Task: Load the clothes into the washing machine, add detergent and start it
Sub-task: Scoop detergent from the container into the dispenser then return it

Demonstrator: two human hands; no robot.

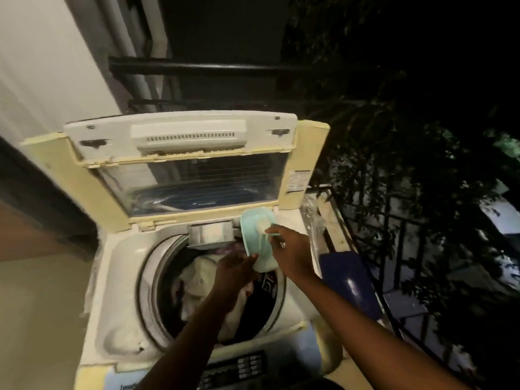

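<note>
— What are your hands holding?
— My left hand [235, 267] grips the bottom of the pale green detergent pouch [260, 240]; my right hand [291, 249] pinches its top.
— And where's the pouch?
— Over the washing machine [118, 266], above the clothes [202, 280] in its drum.

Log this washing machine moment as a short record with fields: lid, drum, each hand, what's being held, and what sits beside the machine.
lid: lid raised, leaning back behind the drum
drum: drum holds clothes, light and dark mixed
detergent drawer: drawer at the back rim, pulled open
held item: pale green detergent pouch, over the back of the drum
left hand: left hand has a grip on the pouch's lower end
right hand: right hand pinches the pouch's top
beside machine: dark blue object on the right
control panel: control panel untouched
</note>
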